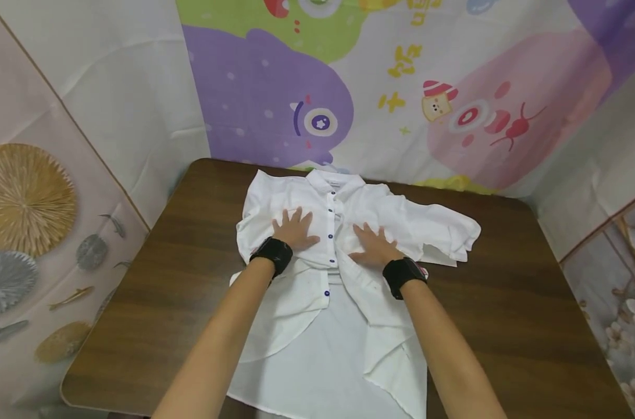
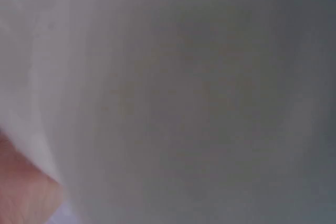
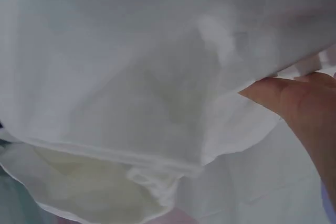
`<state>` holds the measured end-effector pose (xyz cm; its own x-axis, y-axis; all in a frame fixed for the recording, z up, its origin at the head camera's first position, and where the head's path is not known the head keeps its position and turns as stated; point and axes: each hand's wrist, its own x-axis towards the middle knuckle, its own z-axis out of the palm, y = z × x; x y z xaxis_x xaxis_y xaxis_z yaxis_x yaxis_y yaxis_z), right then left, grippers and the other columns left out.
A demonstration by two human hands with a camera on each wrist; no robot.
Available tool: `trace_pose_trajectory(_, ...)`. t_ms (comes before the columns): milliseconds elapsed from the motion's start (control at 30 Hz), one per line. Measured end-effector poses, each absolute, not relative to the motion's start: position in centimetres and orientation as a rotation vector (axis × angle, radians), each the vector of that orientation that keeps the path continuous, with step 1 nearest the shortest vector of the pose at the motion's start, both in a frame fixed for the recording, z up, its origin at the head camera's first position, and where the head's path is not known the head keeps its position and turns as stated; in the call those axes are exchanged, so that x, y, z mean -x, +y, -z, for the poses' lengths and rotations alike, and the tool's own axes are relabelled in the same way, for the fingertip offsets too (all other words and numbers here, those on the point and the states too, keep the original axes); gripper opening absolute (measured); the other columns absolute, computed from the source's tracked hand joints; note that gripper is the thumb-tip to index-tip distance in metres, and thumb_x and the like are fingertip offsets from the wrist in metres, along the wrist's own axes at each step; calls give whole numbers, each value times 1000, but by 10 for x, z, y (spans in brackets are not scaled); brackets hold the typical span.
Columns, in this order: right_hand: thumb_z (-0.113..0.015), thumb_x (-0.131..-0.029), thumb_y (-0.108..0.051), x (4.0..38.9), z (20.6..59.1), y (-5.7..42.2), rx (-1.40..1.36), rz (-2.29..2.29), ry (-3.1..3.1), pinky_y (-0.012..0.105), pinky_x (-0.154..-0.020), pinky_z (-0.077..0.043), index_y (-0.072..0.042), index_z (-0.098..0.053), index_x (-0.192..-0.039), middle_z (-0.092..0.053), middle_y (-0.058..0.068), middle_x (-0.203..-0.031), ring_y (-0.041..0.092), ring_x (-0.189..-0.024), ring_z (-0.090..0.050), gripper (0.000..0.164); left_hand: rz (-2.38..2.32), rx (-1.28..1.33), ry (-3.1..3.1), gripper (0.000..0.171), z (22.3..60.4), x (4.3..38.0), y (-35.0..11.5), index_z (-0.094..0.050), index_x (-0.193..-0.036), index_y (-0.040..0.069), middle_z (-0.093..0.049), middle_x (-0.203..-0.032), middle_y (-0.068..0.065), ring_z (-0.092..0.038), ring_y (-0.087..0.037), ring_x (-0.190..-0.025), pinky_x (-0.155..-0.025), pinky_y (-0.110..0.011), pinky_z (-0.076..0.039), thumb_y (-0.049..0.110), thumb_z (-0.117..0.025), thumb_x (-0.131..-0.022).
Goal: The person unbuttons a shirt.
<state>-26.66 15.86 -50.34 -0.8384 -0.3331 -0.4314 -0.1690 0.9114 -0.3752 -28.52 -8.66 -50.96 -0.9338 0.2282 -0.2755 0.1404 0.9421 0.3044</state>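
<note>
A white button-up shirt (image 1: 307, 192) lies front up on the brown table, its collar (image 1: 336, 180) at the far side and blue buttons (image 1: 330, 236) down the middle. Below the chest the two front panels part, showing the inside of the back (image 1: 317, 349). My left hand (image 1: 295, 230) rests on the chest left of the buttons, fingers spread. On the other side my right hand (image 1: 375, 245) lies over the right front panel, its fingers also straight. White cloth fills most of the left wrist view, blurred. In the right wrist view the thumb (image 3: 268, 95) touches the cloth's edge.
The brown table (image 1: 506, 314) extends on both sides of the shirt. The right sleeve (image 1: 443, 224) reaches out to the right, with folds near its cuff. A cartoon-printed cloth (image 1: 380, 145) hangs behind the table, and patterned curtains (image 1: 87, 192) flank it. Black bands (image 1: 278, 253) circle both wrists.
</note>
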Motion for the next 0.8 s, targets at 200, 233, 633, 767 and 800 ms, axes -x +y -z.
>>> trace_pose_trajectory(200,-54,-94,-31,246,484,183,492,735,2574,55,-111,-16,2,-24,-145,-18,27,-150,44,-138,-16,67,-645,-355,2862,46,485,269,-94,-50,-131,10,-41,-139,-15,-38,-39,-127,-102,-52,-34,34,-56,-91)
trace_pose_trajectory(233,-54,-94,-30,241,483,188,484,789,2579,52,-111,-20,3,-27,-143,-23,27,-149,42,-137,-21,65,-670,-383,2891,42,481,263,-94,-54,-126,9,-45,-134,-16,-42,-37,-121,-99,-48,-38,32,-58,-91)
trace_pose_trajectory(633,-51,-95,-30,150,467,235,366,1016,2747,56,-95,-39,3,-46,-131,-48,25,-132,43,-120,-46,49,-600,-838,2805,8,459,163,-89,-61,-77,15,-53,-66,6,-46,-9,-62,-59,-24,-39,18,-65,-83)
trace_pose_trajectory(767,-57,-92,-33,123,465,249,320,927,2753,53,-91,-42,6,-50,-126,-54,24,-123,39,-111,-51,52,-473,-876,2717,10,467,129,-92,-60,-74,16,-49,-65,8,-44,-7,-60,-57,-23,-38,19,-67,-82)
trace_pose_trajectory(800,-59,-90,-34,117,466,252,302,900,2742,52,-91,-43,7,-50,-125,-55,24,-121,37,-109,-53,55,-433,-865,2710,11,470,122,-93,-61,-76,15,-50,-67,7,-44,-8,-61,-57,-24,-38,21,-68,-81)
